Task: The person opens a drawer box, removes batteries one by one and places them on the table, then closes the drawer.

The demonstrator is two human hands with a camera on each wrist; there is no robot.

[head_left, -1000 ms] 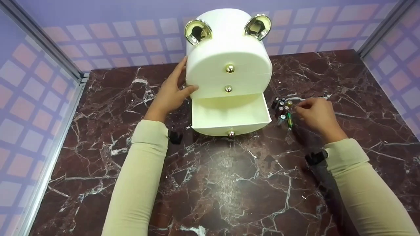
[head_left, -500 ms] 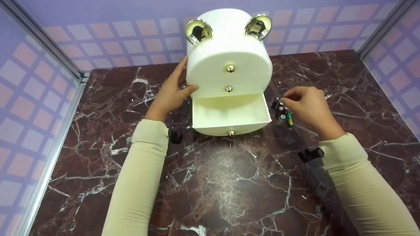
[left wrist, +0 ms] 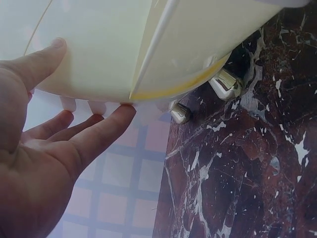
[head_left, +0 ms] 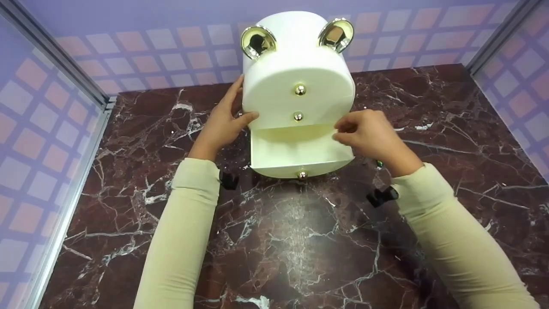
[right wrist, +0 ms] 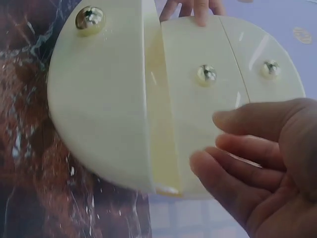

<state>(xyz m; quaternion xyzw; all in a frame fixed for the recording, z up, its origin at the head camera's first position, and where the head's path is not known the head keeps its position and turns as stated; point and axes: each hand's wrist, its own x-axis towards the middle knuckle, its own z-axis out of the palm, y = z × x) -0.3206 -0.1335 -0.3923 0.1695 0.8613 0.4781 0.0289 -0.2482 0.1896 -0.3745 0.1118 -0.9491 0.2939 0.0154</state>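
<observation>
A cream-white drawer box (head_left: pixel 299 79) with gold round ears stands at the back of the marble table, its bottom drawer (head_left: pixel 285 155) pulled out. I rest my left hand (head_left: pixel 221 118) against the box's left side, thumb on the front face and fairly straight fingers along the side, as the left wrist view (left wrist: pixel 54 144) shows. Over the drawer's right end is my right hand (head_left: pixel 366 133). In the right wrist view its thumb and index finger (right wrist: pixel 213 173) stand apart, with nothing visible between them. One end of a green battery (head_left: pixel 380 163) shows beneath this hand, which hides the other batteries.
Gold knobs (head_left: pixel 298 116) stick out from the drawer fronts. Behind the box rises a purple wall with a tile pattern (head_left: pixel 191 36); a side panel (head_left: pixel 28 141) closes off the left. The dark red marble table (head_left: pixel 274 240) extends in front.
My right hand has gone from right of the batteries, over them, then left to above the open drawer. Now it covers most of the batteries. My left hand and the box have stayed put.
</observation>
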